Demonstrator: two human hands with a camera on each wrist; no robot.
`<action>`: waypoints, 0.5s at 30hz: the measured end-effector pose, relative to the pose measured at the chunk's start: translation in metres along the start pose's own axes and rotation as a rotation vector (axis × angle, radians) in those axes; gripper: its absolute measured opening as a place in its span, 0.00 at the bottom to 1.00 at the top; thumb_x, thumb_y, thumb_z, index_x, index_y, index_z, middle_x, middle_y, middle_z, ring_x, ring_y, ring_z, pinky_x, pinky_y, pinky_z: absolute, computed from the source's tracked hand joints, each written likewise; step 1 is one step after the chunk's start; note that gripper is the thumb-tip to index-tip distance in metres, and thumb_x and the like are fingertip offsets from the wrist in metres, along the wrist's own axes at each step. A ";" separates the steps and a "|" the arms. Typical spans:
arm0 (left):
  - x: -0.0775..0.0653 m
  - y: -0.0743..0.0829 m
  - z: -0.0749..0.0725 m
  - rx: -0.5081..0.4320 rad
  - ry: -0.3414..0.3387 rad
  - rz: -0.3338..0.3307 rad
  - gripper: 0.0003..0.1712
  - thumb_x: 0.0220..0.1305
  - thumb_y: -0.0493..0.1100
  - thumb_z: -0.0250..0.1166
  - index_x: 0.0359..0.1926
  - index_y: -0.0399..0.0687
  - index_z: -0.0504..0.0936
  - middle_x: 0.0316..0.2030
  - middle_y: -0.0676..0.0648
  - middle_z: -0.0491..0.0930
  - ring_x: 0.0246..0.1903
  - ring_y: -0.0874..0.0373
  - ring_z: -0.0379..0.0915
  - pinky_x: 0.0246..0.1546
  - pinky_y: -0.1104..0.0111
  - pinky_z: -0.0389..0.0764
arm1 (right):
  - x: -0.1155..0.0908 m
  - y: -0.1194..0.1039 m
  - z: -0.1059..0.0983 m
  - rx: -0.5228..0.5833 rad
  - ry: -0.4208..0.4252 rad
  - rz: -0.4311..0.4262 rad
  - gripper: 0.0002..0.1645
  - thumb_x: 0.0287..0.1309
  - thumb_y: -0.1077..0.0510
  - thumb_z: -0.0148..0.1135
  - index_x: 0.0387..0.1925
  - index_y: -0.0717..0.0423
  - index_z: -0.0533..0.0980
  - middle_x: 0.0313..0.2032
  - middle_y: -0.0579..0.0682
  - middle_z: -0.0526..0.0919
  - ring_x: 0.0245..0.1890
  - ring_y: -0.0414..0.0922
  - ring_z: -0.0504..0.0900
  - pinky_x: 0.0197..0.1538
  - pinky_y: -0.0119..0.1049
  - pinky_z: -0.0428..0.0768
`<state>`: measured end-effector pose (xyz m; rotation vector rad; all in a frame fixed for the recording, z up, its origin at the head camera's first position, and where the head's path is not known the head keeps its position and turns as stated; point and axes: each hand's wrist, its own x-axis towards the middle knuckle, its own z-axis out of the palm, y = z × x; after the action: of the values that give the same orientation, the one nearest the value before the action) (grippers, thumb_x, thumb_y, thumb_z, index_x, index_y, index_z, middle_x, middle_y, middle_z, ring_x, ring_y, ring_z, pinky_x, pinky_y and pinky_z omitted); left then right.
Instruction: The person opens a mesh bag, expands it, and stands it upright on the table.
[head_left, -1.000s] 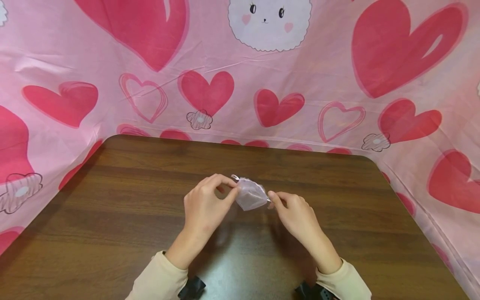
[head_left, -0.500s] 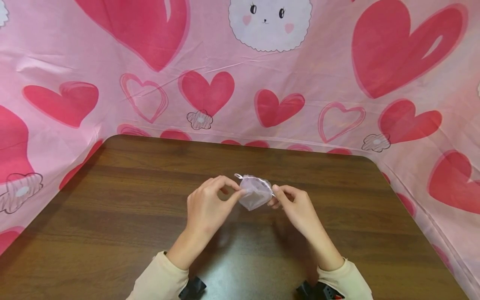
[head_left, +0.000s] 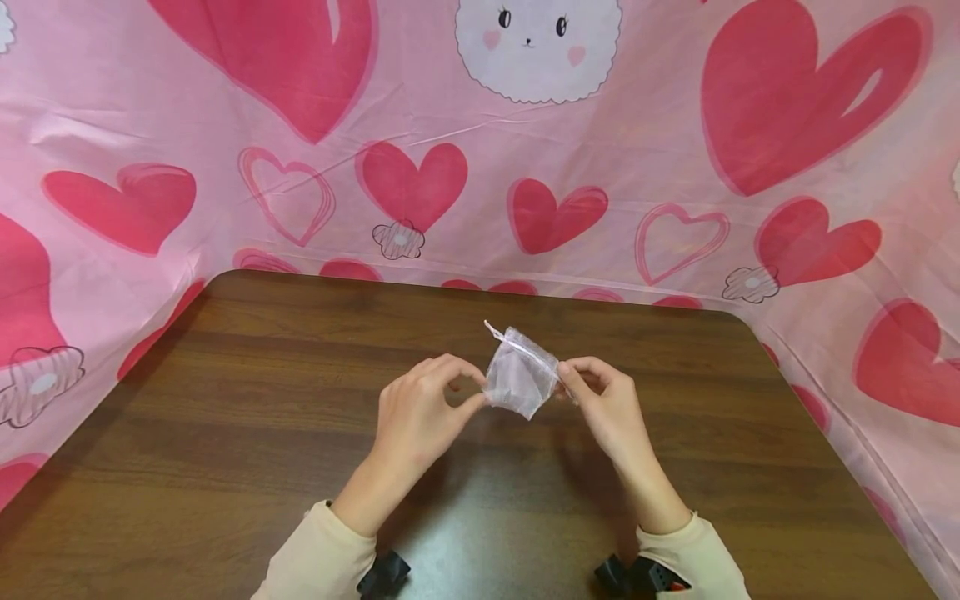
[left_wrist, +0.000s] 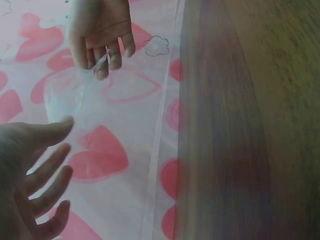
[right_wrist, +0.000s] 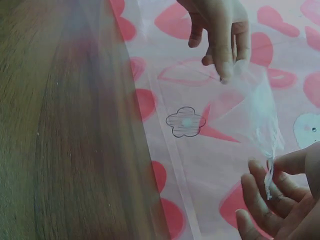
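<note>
A small sheer white drawstring pouch (head_left: pixel 519 377) is held up between both hands over the table. My left hand (head_left: pixel 423 408) pinches its lower left edge between thumb and forefinger. On the other side, my right hand (head_left: pixel 606 408) pinches the pouch by its drawstring end. The right wrist view has the cord (right_wrist: pixel 269 180) hanging past the right fingers, while the left fingertips (right_wrist: pixel 226 72) meet the sheer fabric above. A second cord loop (head_left: pixel 493 331) sticks out at the pouch's upper left. Through the thin mesh no contents can be made out.
The brown wooden table (head_left: pixel 285 400) has rounded far corners. Pink cloth (head_left: pixel 465 125) printed with hearts rises behind it and along both sides. Black wrist devices (head_left: pixel 384 575) sit at the cuffs of the light sleeves (head_left: pixel 318 554).
The pouch has turned and spread flatter, its drawstring edge now facing up and right. Both hands have shifted slightly right, and the left pinch sits lower on the pouch.
</note>
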<state>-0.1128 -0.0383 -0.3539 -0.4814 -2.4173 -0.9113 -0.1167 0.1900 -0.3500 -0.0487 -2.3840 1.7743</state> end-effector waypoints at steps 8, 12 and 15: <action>0.001 -0.004 0.000 0.075 -0.053 -0.081 0.11 0.52 0.47 0.78 0.35 0.67 0.86 0.30 0.62 0.82 0.29 0.67 0.77 0.27 0.61 0.73 | -0.002 -0.001 0.000 -0.068 0.037 -0.116 0.11 0.64 0.59 0.65 0.38 0.67 0.82 0.33 0.60 0.85 0.30 0.38 0.85 0.38 0.29 0.80; 0.002 -0.005 -0.001 0.072 -0.042 -0.112 0.08 0.56 0.46 0.75 0.35 0.66 0.86 0.30 0.62 0.82 0.29 0.66 0.77 0.27 0.60 0.74 | -0.003 -0.001 0.001 -0.133 0.028 -0.183 0.08 0.63 0.59 0.66 0.37 0.62 0.83 0.33 0.55 0.86 0.32 0.40 0.84 0.39 0.29 0.79; 0.003 -0.006 -0.002 0.059 -0.034 -0.130 0.06 0.57 0.48 0.74 0.36 0.64 0.86 0.29 0.60 0.83 0.29 0.64 0.78 0.27 0.59 0.74 | -0.004 0.000 0.002 -0.168 0.000 -0.239 0.06 0.63 0.60 0.67 0.37 0.60 0.84 0.32 0.51 0.86 0.32 0.45 0.83 0.38 0.30 0.79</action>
<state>-0.1171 -0.0436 -0.3536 -0.3239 -2.5232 -0.8889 -0.1132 0.1881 -0.3509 0.2062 -2.4163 1.4663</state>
